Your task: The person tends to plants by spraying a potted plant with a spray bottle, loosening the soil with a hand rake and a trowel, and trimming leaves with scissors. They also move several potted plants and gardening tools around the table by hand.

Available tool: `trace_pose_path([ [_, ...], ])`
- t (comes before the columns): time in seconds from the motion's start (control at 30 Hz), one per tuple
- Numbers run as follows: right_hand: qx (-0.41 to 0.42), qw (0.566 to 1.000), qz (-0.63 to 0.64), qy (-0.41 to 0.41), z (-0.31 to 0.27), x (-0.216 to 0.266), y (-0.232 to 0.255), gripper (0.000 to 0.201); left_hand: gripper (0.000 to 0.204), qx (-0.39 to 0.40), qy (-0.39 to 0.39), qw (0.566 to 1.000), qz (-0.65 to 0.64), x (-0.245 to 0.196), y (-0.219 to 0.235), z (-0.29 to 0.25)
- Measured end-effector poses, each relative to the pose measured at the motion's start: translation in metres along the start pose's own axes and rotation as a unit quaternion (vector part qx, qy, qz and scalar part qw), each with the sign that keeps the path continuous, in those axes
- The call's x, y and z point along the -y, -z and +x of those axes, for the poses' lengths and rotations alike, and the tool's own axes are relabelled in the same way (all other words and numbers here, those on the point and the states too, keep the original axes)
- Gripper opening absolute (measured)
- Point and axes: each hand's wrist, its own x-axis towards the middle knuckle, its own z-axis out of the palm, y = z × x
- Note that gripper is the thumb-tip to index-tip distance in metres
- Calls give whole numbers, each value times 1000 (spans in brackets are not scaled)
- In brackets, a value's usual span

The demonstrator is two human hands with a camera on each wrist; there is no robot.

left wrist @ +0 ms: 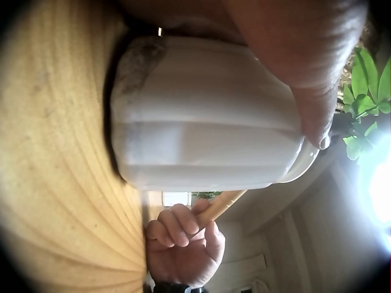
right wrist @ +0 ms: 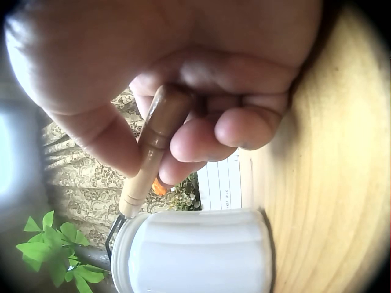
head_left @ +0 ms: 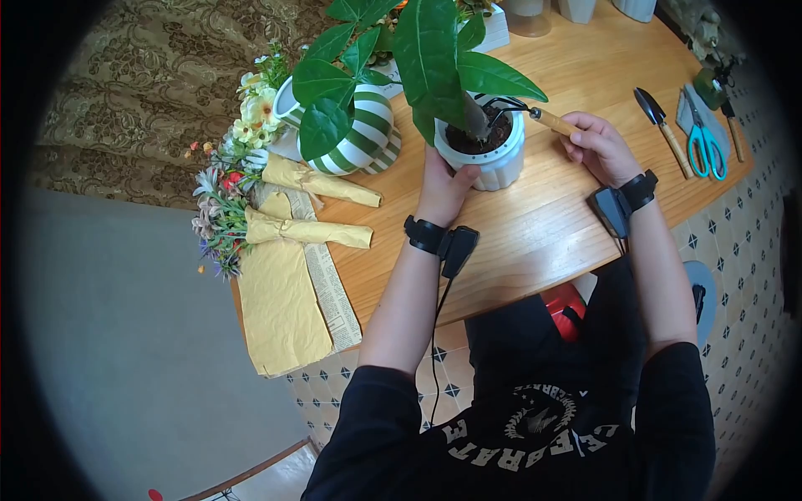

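A white fluted plant pot point(head_left: 499, 173) stands on the wooden table, filled with dark soil point(head_left: 493, 138). From it rises a thick-stemmed plant with broad green leaves point(head_left: 428, 63). My left hand point(head_left: 445, 188) grips the pot's near left side, thumb at the rim; its fingers are mostly hidden behind the pot. On the other side, my right hand point(head_left: 603, 149) pinches the wooden handle point(right wrist: 148, 155) of a small hand rake point(head_left: 553, 123) between thumb and fingers. The rake's black tines reach over the rim to the soil beside the stem, partly covered by leaves.
Right of the pot lie a small trowel point(head_left: 664, 134) and teal-handled scissors point(head_left: 707, 149). A green-and-white striped pitcher point(head_left: 361, 129) stands to the left, near paper-wrapped flower bouquets point(head_left: 313, 230) and kraft paper sheets point(head_left: 280, 309). White pots point(head_left: 576, 8) line the back edge.
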Motion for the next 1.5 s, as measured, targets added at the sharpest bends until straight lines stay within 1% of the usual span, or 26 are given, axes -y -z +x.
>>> trace_pose_path([
  [0.13, 1, 1000, -1, 2, 0, 1, -1, 23, 99, 2, -1, 1000, -5, 0, 0, 0],
  [0.23, -2, 1000, -2, 1, 0, 1, -1, 23, 94, 22, -10, 999, -39, 9, 4, 5],
  [0.33, -9, 1000, -5, 0, 0, 1, -3, 23, 99, -3, 2, 1000, -8, 1, 0, 0],
  [0.93, -8, 1000, 2, -3, 0, 2, -2, 24, 99, -5, 9, 1000, -20, 3, 1, 0],
  [1.13, -1, 1000, 3, 11, -1, 1, -3, 27, 100, -3, 7, 1000, -21, 1, 1, 1],
  [1.23, -6, 1000, -13, 4, 0, 0, -2, 27, 100, -1, 4, 1000, -24, 0, 0, 1],
  [1.5, -6, 1000, -4, 0, 0, 0, -2, 24, 101, -5, 13, 1000, -10, 0, 0, 0],
])
